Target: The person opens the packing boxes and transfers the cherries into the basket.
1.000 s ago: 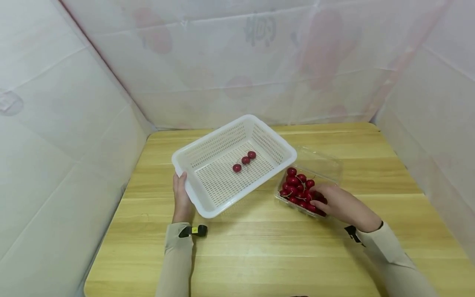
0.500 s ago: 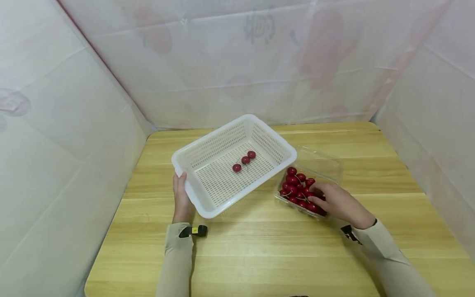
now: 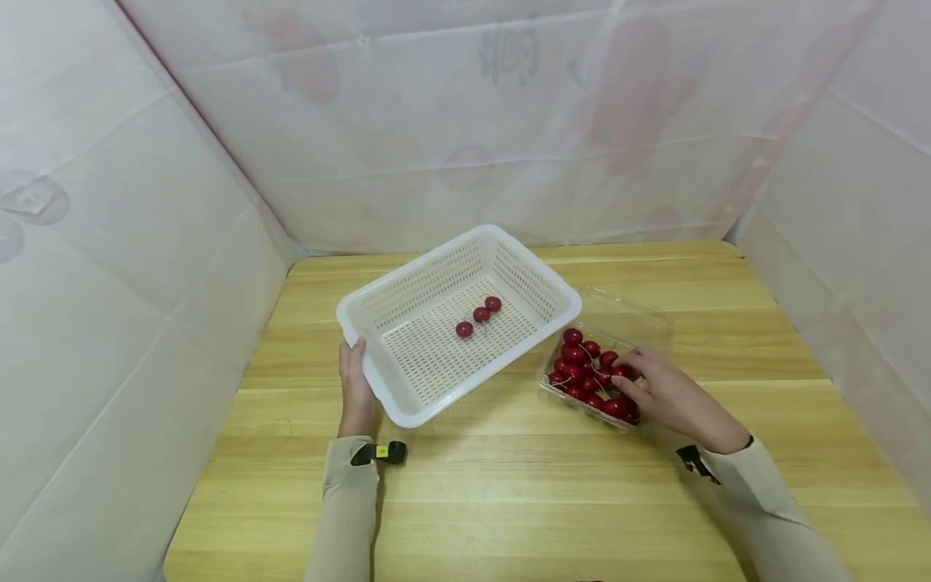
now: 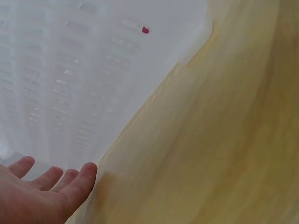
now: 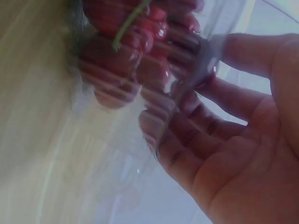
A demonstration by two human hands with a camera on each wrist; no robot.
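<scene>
Pinching cherry (image 3: 621, 372): right hand (image 3: 672, 400) (at clear box (image 3: 633, 317)) | left hand (image 3: 356, 396): fingers relaxed, touching white basket (image 3: 473, 380)

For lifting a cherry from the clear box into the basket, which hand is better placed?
The right hand, I'd judge: its fingers are at the cherries in the clear box. The left hand is holding the white basket at the end away from the box.

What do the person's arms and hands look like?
The left sleeve and right sleeve are long and beige. The left wristband is black with a yellow patch; the right wristband is black with small pale marks. The left hand and right hand wear no gloves.
</scene>
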